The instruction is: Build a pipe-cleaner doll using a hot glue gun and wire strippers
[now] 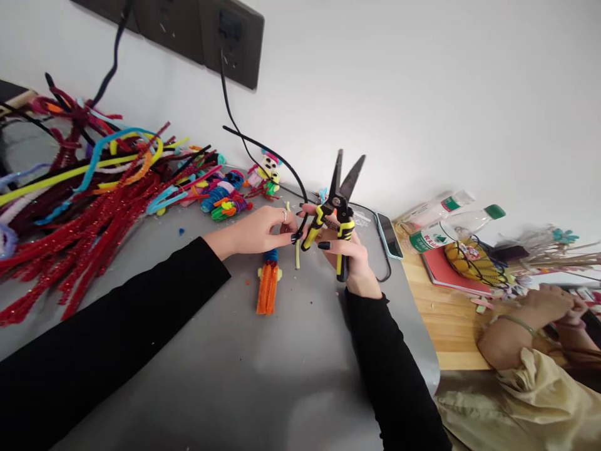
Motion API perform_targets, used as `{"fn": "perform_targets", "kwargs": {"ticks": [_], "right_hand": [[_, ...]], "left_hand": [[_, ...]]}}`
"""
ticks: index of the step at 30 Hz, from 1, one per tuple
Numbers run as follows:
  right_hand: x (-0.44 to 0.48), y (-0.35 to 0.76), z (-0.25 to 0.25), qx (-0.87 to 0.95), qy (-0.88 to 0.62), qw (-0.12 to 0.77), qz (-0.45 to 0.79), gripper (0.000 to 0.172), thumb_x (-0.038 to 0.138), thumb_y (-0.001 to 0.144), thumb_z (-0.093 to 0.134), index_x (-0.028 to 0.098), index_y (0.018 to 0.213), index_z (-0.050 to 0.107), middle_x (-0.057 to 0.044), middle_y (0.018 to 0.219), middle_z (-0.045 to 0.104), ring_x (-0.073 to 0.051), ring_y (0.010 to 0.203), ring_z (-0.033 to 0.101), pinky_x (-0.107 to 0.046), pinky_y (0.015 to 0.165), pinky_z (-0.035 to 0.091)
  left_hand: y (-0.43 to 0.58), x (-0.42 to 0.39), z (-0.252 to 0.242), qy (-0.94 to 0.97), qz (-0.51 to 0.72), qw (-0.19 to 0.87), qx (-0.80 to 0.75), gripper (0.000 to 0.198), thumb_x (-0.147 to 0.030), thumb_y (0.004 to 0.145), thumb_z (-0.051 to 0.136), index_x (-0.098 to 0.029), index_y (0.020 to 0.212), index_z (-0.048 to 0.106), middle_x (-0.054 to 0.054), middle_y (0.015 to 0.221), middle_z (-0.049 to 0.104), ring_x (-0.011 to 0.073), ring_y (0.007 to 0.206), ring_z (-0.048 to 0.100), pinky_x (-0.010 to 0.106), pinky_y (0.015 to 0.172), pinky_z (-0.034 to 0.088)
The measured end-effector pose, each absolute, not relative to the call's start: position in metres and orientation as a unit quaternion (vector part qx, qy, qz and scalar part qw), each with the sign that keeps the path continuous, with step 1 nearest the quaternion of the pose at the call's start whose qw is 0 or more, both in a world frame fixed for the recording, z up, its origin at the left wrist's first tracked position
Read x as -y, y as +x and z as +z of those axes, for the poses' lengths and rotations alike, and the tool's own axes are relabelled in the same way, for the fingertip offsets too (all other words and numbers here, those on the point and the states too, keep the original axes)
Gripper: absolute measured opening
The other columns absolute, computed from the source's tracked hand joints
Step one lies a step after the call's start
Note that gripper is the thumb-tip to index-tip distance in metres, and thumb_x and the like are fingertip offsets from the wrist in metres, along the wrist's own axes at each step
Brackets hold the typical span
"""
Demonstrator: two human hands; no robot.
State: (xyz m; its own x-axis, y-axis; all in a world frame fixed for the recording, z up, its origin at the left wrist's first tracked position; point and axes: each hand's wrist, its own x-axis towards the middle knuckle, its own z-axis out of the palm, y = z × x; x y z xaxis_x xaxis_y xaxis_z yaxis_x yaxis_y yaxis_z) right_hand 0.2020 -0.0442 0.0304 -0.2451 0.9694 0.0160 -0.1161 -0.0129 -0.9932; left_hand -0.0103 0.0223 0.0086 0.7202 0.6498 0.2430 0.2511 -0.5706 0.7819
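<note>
My left hand [263,230] pinches the lower end of a black pipe cleaner [287,160], which arches up and to the left above the table. In my right hand [359,260] is a pair of yellow-and-black shears [345,233], blades apart and pointing up. My right fingertips come close to the pipe cleaner's pinched end; whether they touch it I cannot tell. Just below my hands lies a small orange pipe-cleaner piece [269,285] with a blue top. A pale yellow strip [297,254] lies between the hands.
Loose pipe cleaners [117,194], mostly red, pile up at left. Small colourful figures [225,195] sit by the wall. A phone [389,235] lies at the grey table's [282,376] right edge. Beyond are plastic bottles [436,235] on a wooden table [436,319] and another person's hands [547,307].
</note>
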Motion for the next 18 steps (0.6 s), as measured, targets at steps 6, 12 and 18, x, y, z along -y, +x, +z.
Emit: {"fn": "perform_targets", "kwargs": {"ticks": [6, 12, 18], "right_hand": [[0.047, 0.203, 0.021, 0.513, -0.371, 0.534, 0.561, 0.068, 0.035, 0.058, 0.07, 0.032, 0.126, 0.069, -0.007, 0.113, 0.076, -0.042, 0.124, 0.064, -0.065, 0.103, 0.053], [0.045, 0.204, 0.021, 0.521, -0.366, 0.563, 0.527, 0.062, 0.032, 0.058, 0.069, 0.031, 0.119, 0.072, -0.007, 0.118, 0.076, -0.041, 0.128, 0.061, -0.067, 0.102, 0.055], [0.041, 0.203, 0.017, 0.538, -0.364, 0.579, 0.492, 0.054, 0.026, 0.059, 0.064, 0.033, 0.111, 0.074, -0.005, 0.114, 0.075, -0.037, 0.122, 0.065, -0.059, 0.098, 0.058]], "left_hand": [[-0.01, -0.021, 0.013, 0.792, 0.304, 0.455, -0.273, 0.035, -0.049, 0.088, 0.062, -0.015, 0.089, 0.068, 0.005, 0.084, 0.064, 0.0154, 0.069, 0.053, 0.026, 0.06, 0.04], [-0.01, -0.023, 0.012, 0.748, 0.334, 0.516, -0.251, 0.036, -0.05, 0.087, 0.067, -0.015, 0.085, 0.073, 0.007, 0.087, 0.072, 0.0194, 0.08, 0.063, 0.027, 0.069, 0.05], [-0.009, -0.023, 0.015, 0.706, 0.327, 0.563, -0.281, 0.041, -0.052, 0.093, 0.059, -0.015, 0.082, 0.072, 0.009, 0.084, 0.072, 0.0146, 0.064, 0.057, 0.025, 0.054, 0.044]]}}
